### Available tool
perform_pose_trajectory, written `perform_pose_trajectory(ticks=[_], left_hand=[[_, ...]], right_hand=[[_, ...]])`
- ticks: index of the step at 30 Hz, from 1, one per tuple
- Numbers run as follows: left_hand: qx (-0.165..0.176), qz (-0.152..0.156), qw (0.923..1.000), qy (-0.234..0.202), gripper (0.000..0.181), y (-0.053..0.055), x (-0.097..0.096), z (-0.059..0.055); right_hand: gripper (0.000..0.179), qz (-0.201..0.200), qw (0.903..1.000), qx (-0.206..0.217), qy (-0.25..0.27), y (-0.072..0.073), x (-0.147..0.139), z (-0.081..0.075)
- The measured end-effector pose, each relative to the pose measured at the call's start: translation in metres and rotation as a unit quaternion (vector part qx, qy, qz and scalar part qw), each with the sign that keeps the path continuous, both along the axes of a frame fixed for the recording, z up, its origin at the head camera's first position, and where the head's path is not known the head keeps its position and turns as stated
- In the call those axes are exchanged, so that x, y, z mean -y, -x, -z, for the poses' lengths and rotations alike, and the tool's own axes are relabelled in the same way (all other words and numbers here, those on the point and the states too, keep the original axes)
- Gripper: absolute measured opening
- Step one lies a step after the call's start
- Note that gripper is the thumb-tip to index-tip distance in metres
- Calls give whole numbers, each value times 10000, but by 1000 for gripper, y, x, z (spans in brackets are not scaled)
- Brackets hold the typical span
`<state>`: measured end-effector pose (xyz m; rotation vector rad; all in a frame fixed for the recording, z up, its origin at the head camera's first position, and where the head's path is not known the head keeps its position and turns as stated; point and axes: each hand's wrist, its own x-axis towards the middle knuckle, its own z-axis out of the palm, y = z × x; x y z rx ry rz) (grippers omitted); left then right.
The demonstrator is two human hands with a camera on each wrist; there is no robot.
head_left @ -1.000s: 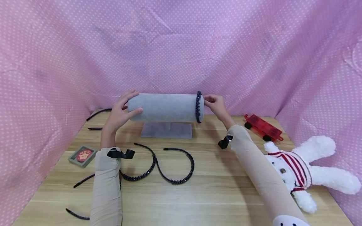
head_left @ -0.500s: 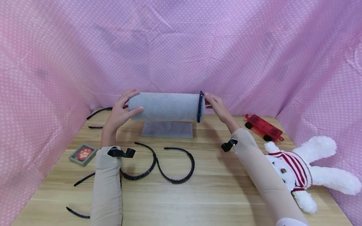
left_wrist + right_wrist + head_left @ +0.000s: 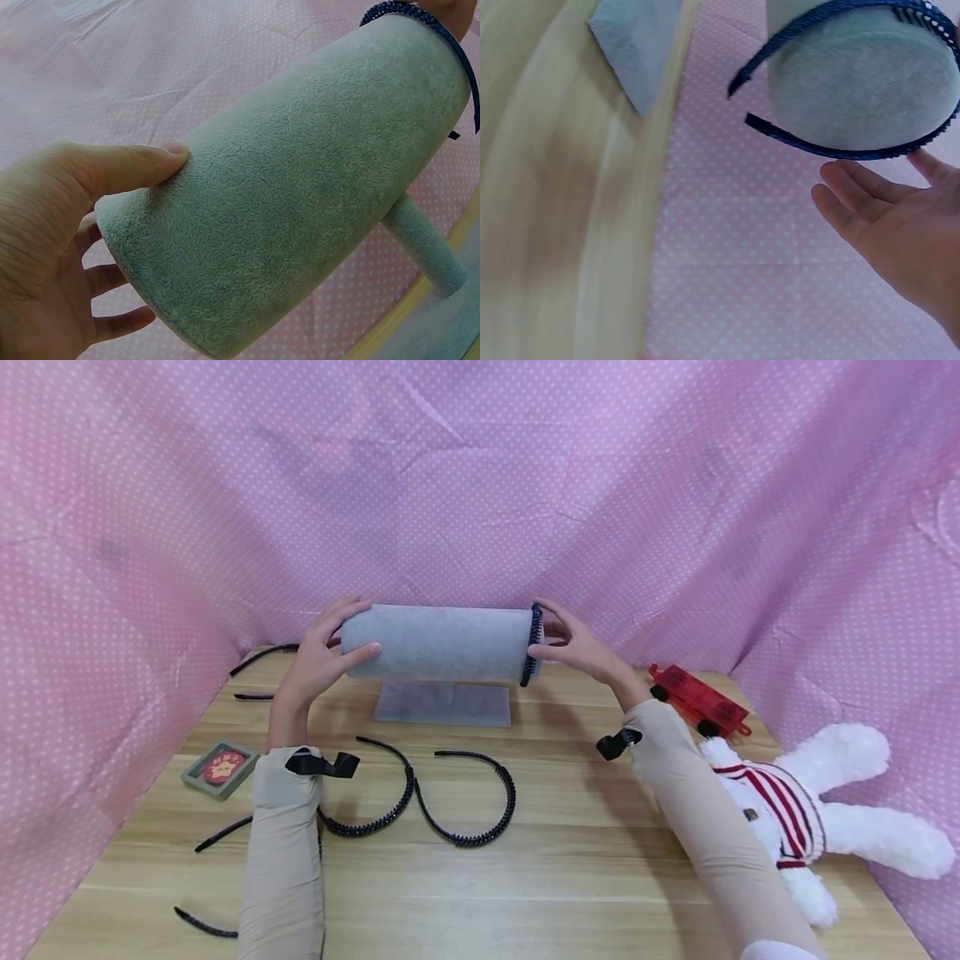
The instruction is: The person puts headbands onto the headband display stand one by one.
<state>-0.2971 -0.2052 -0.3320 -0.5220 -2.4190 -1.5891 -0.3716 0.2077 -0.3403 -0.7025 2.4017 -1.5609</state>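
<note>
A grey velvety headband stand (image 3: 442, 643) has a horizontal roll on a short post and a flat base (image 3: 442, 706). My left hand (image 3: 315, 660) grips the roll's left end, thumb on the front and fingers round the end (image 3: 82, 247). A dark beaded headband (image 3: 536, 625) loops round the right end, its two tips pointing down below the roll. At that end my right hand (image 3: 581, 647) holds the headband, thumb across its front and index finger at its top. In the right wrist view, the other fingertips (image 3: 840, 172) lie close beside the band; the thumb is hidden.
Several more dark headbands lie on the wooden table (image 3: 555, 877), including one at front centre (image 3: 483, 839). A small framed red tile (image 3: 221, 768) sits at left. A red toy car (image 3: 697, 697) and a white plush rabbit (image 3: 862, 835) lie at right. Pink dotted cloth surrounds the table.
My right hand has shifted from beside the roll's right end to the headband, bringing the thumb onto its front. The headband sits slightly further right and tilts a little. My left hand stays put.
</note>
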Motion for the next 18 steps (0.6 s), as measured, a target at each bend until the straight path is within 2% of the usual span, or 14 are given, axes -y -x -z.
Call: perform_pose_trajectory(ticks=[3, 9, 18], left_hand=[[-31, -24, 10000, 20, 66, 4, 2, 5], [-159, -81, 9998, 93, 68, 20, 9, 18], [-402, 58, 9988, 278, 63, 17, 15, 20]], right_hand=[[89, 6, 9993, -172, -334, 2, 2, -9], [90, -131, 9925, -546, -1089, 6, 10, -25], [98, -232, 9818, -674, -1762, 9, 21, -41]])
